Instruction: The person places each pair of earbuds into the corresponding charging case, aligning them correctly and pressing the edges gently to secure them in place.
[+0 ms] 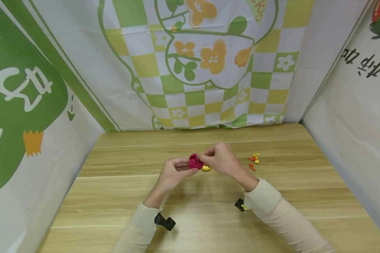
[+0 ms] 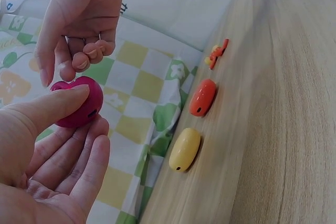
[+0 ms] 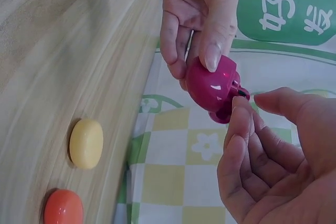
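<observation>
My left hand [image 1: 174, 173] holds a magenta earbud case [image 3: 210, 83], thumb on one side and fingers beneath. Its lid stands open, and a small magenta piece shows at the opening in the right wrist view. My right hand [image 1: 220, 160] is at that opening, index fingertip right at the small piece. The thumb is a little apart, and the other fingers are loosely bent. Below the hands on the table sit a closed yellow case [image 2: 185, 150] and a closed orange case [image 2: 202, 97]; in the head view the orange one is hidden by the right hand.
Several loose yellow and orange earbuds [image 1: 252, 167] lie on the wooden table [image 1: 114, 196], right of the hands. Printed cloth [image 1: 202, 105] hangs along the table's back edge, with white side walls left and right. Black wrist cameras [image 1: 166, 222] are strapped at both sleeves.
</observation>
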A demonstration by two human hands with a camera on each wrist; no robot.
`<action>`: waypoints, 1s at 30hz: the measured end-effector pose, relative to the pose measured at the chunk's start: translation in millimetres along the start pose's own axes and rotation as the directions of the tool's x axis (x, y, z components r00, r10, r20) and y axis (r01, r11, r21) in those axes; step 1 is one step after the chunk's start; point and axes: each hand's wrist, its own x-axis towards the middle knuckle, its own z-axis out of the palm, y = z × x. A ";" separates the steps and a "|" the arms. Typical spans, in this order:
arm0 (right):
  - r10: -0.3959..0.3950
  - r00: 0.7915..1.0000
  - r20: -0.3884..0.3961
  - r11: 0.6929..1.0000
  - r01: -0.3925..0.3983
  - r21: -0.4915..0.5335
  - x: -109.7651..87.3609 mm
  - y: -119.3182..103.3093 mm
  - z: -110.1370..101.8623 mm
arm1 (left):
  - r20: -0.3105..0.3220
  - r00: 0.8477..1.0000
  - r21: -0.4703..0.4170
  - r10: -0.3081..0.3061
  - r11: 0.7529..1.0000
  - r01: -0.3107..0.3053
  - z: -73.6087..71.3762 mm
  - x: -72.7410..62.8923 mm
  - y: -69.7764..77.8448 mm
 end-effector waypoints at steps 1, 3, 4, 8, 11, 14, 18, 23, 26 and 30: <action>-0.022 1.000 -0.002 1.000 0.022 0.002 0.7 1.8 -1.7 | -0.002 1.000 0.004 -0.002 1.000 0.002 -0.1 0.2 0.2; -0.085 0.996 0.000 0.996 0.085 0.001 2.2 6.9 -5.6 | -0.002 1.000 0.008 -0.009 1.000 0.009 -0.2 0.6 0.9; -0.121 0.993 0.006 0.993 0.121 0.001 3.0 10.0 -7.6 | -0.001 1.000 0.012 -0.011 1.000 0.011 -0.4 0.7 1.2; -0.267 0.962 0.051 0.963 0.268 -0.029 5.2 22.5 -14.8 | 0.006 1.000 0.015 -0.018 1.000 0.018 -1.0 0.9 2.3; -0.352 0.931 0.093 0.929 0.360 -0.084 7.1 28.1 -18.6 | 0.008 1.000 0.018 -0.018 1.000 0.018 -1.2 0.5 2.5; -0.412 0.899 0.149 0.892 0.431 -0.136 9.9 29.1 -21.9 | 0.011 1.000 0.022 -0.020 1.000 0.020 -0.8 0.3 2.5; -0.448 0.859 0.248 0.853 0.494 -0.170 14.1 25.2 -25.4 | 0.018 1.000 0.024 -0.020 1.000 0.019 -0.1 -0.2 1.6; -0.454 0.833 0.315 0.828 0.525 -0.196 17.3 19.8 -26.8 | 0.021 1.000 0.022 -0.021 1.000 0.020 0.6 -0.9 1.3; -0.464 0.823 0.327 0.817 0.541 -0.202 18.2 17.3 -26.9 | 0.022 0.999 0.017 -0.023 1.000 0.023 1.0 -1.1 1.8; -0.474 0.811 0.344 0.803 0.558 -0.208 19.0 13.6 -27.0 | 0.028 0.999 0.011 -0.024 1.000 0.024 1.8 -1.0 2.7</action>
